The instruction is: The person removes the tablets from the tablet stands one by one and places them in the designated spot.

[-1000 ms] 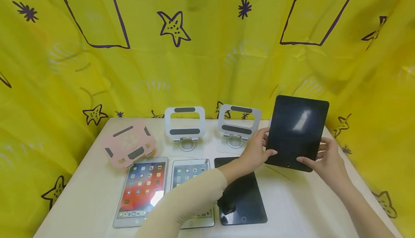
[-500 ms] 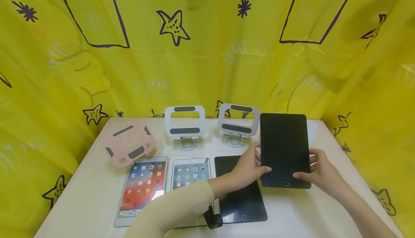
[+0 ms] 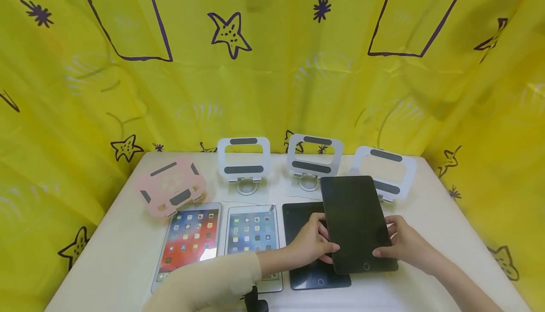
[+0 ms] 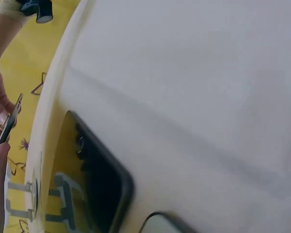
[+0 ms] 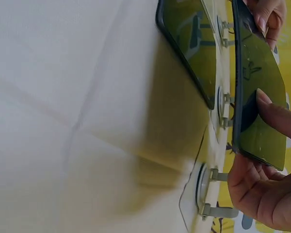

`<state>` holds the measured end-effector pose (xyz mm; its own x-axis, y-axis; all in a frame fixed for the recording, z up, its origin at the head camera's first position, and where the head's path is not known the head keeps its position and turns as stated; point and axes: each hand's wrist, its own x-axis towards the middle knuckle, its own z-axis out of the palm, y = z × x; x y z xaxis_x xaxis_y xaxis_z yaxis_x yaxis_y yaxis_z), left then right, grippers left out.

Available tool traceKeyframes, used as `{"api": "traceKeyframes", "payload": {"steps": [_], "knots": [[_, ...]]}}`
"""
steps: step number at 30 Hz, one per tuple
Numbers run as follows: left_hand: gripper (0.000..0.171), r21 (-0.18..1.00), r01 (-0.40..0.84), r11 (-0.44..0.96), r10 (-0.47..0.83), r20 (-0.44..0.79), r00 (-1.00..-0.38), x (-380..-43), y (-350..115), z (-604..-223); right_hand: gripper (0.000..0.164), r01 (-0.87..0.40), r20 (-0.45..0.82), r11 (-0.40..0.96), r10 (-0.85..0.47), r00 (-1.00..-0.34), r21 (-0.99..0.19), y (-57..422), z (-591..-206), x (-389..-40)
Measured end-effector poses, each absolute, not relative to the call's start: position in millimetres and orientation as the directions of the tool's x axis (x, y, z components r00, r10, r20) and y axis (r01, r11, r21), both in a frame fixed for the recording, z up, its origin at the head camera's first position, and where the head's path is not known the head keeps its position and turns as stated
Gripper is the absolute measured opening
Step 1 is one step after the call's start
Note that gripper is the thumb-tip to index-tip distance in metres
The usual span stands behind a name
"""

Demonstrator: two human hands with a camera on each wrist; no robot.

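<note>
My left hand [image 3: 310, 242] and right hand [image 3: 408, 245] grip the two long sides of a black tablet [image 3: 355, 220], thumbs on its dark screen near the lower end. In the right wrist view this tablet [image 5: 262, 92] is tilted and held off the table. From the head view it overlaps part of another black tablet [image 3: 317, 274] lying flat on the table. To the left lie a white tablet with a blue home screen [image 3: 252, 229] and a white tablet with a red and blue screen [image 3: 189, 236], the latter partly behind my left sleeve.
Along the back of the white table [image 3: 110, 255] stand a pink tablet stand [image 3: 172, 183] and silver stands: one left of middle [image 3: 244, 169], one in the middle [image 3: 312, 166], one at right [image 3: 385, 190]. A yellow curtain [image 3: 272, 85] hangs behind.
Both hands have brought the black tablet down, leftward and nearer to me, from in front of the rightmost silver stand. That stand now shows. The other tablets stay where they were.
</note>
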<state>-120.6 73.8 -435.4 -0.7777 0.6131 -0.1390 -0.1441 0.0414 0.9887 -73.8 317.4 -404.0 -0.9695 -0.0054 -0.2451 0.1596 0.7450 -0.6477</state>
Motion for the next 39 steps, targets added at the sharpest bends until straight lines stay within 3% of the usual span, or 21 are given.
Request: {"api": "traceKeyframes", "payload": {"steps": [17, 30, 39], "knots": [[0.071, 0.951, -0.307, 0.019, 0.587, -0.259, -0.767, -95.6, 74.6, -448.7, 0.077, 0.254, -0.401, 0.682, -0.062, -0.914, -0.686, 325.4, -423.0, -66.4], [0.064, 0.947, -0.304, 0.107, 0.538, -0.312, -0.783, -106.6, 106.6, -462.8, 0.08, 0.341, -0.489, 0.676, -0.032, -0.872, -0.653, 344.0, -425.3, -71.0], [0.061, 0.95, -0.229, 0.21, 0.518, -0.307, -0.798, -110.9, 119.4, -467.3, 0.074, 0.358, -0.5, 0.681, -0.014, -0.866, -0.638, 356.7, -433.0, -74.4]]}}
